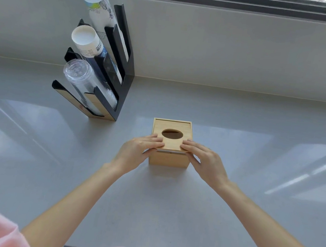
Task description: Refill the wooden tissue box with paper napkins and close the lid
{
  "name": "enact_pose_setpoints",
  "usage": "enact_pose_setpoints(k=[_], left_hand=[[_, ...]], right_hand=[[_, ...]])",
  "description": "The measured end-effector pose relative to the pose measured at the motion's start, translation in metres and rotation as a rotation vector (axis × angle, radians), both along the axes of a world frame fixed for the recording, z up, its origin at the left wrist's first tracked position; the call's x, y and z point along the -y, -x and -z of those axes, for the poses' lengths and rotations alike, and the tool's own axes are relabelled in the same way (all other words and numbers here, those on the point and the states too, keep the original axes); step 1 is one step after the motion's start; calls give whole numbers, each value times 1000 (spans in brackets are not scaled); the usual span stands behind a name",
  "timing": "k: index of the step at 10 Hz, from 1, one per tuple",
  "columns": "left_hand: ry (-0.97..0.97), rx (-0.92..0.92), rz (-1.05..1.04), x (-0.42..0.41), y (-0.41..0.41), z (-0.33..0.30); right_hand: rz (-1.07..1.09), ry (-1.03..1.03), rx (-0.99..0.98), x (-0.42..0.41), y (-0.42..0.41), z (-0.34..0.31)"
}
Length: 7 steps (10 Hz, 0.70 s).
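Firstly, the grey countertop [229, 212] fills most of the view and runs up to a low wall under a window frame. Well beyond the fingers and to their left stands a black cup dispenser rack [123, 72] with three slanted slots; the two upper slots hold stacks of paper cups [92, 24], and the lowest one holds a stack of clear plastic cups [81, 79].

The wooden tissue box [169, 158] sits on the countertop between the two hands, a little ahead of the wrists. Its sliding lid [171, 143], which has an oval opening [172, 134], lies on top and is shifted toward the person, so its near edge stands out over the front wall and a narrow strip of the top is uncovered at the far side.

The left hand [134, 152] grasps the near left corner of the lid, with the fingers [154, 140] flat on top, just left of the opening. The right hand [206, 160] grasps the near right corner in the same way. Whether napkins are inside, I cannot tell; the opening shows only shadow.
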<state>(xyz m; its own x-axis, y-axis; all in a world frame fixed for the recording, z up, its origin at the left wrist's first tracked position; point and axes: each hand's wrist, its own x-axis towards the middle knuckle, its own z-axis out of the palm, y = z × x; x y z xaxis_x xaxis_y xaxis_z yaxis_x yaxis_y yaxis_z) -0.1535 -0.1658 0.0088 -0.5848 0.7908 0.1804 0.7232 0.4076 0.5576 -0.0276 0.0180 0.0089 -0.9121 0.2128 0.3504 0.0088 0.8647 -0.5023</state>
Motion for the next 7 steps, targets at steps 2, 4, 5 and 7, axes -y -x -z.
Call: enact_pose_setpoints(k=[2,4,5,7], left_hand=[[46,-27,-2,1,-3,6],[60,-25,22,2,0,7],[55,-21,14,2,0,8],[44,-262,-22,-1,-6,6]], right_hand=[[-5,-46,-1,1,-2,6],[4,-67,-33,2,-1,10],[20,-40,-22,2,-2,12],[29,-153,47,9,3,6]])
